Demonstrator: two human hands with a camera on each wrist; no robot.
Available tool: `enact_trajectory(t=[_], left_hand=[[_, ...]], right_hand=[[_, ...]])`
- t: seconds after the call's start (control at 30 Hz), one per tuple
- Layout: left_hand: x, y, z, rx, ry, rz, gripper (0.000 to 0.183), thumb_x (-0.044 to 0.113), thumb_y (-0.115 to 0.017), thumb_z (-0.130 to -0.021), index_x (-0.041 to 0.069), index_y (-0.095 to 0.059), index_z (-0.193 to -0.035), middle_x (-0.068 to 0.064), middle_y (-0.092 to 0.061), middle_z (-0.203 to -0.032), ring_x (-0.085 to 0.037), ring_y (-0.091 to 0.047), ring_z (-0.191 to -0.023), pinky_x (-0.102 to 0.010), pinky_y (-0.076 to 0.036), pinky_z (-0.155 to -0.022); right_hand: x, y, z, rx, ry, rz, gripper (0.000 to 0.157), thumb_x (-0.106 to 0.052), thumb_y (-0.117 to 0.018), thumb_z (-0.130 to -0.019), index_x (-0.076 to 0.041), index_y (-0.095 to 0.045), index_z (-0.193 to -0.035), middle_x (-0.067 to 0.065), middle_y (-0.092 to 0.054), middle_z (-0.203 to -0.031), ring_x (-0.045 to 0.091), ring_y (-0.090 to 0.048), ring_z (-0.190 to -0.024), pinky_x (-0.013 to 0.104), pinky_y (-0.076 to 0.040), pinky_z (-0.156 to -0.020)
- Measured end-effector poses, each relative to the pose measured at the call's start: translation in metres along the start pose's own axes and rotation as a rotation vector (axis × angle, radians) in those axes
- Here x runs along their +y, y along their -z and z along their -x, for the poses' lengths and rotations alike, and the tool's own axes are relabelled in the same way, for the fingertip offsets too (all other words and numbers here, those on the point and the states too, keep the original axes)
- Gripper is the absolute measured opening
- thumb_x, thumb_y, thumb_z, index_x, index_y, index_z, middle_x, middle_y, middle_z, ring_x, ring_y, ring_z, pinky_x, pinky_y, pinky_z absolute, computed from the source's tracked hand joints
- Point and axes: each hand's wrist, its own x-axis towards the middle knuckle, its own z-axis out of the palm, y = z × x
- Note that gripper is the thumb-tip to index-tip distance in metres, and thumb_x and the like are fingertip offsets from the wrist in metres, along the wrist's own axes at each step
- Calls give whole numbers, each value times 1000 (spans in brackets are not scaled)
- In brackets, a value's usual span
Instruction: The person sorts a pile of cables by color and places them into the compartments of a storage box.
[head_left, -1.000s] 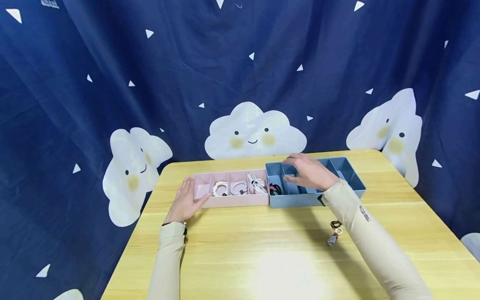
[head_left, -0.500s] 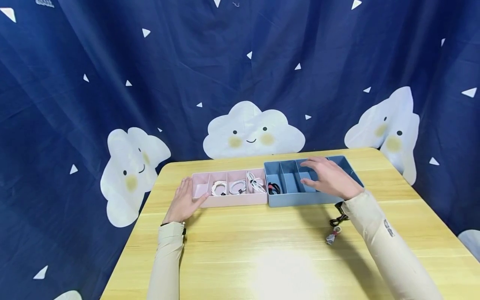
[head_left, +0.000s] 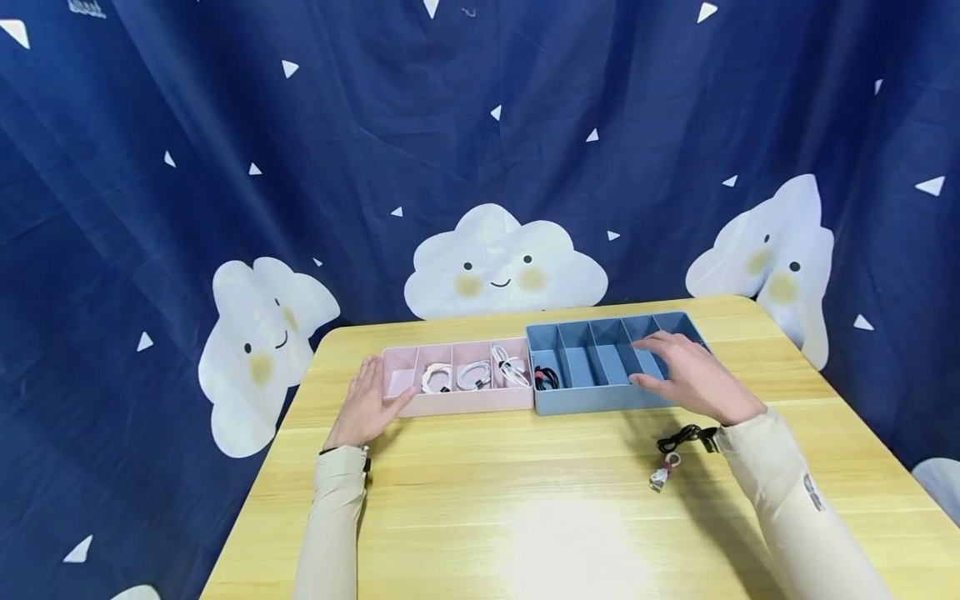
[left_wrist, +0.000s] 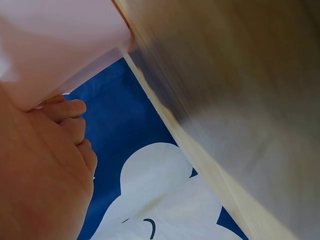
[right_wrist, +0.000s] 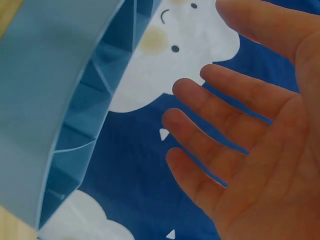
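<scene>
My left hand [head_left: 362, 407] rests against the left end of a pink divided box [head_left: 465, 403], its thumb at the front rim. Coiled white cables [head_left: 474, 377] lie in several of that box's compartments. Over the right part of a blue divided box [head_left: 592, 400] hovers my right hand [head_left: 693, 377], fingers spread and holding nothing. The right wrist view shows its bare palm beside the box wall. A black cable with a red tie [head_left: 546, 378] lies in the blue box's leftmost compartment. My right hand hides part of the right compartments.
On the wooden table [head_left: 465, 492], a bundled black cable [head_left: 678, 437] lies in front of the blue box, near my right sleeve. Just nearer lies a small white cable [head_left: 662, 475] with a red tie. A dark blue curtain [head_left: 360, 150] hangs behind the table.
My right hand has moved rightward over the blue box, uncovering its middle compartments and more of the black cable on the table. The left hand stays at the pink box.
</scene>
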Motion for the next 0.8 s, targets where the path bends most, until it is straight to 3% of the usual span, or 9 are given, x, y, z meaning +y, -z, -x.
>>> enact_trajectory(t=[0.33,0.5,0.8], left_hand=[[1,1,1,18,-11,5,106,72,-43,-92,-7,-12,-155,-25,-11,-164,-41,-10,-153,-59,-14,-124],[1,0,1,16,-11,-5,106,72,-42,-92,-7,-12,-155,-25,-12,-164,-43,-12,-153,-58,-13,-124],[0,0,0,10,-5,-7,107,74,-40,-91,-7,-11,-155,-24,-11,-164,-42,-11,-153,-58,-14,-124]], right_hand=[[12,-9,25,5,-45,-23,53,-31,-70,-91,4,-60,-129,25,-62,-130,46,-51,-127,63,-41,-104],[16,-14,35,14,-71,-33,53,-30,-70,-91,7,-59,-128,27,-63,-127,45,-58,-119,60,-46,-100],[24,-28,51,34,-91,-36,55,-29,-70,-90,9,-58,-127,29,-62,-126,47,-58,-118,61,-46,-99]])
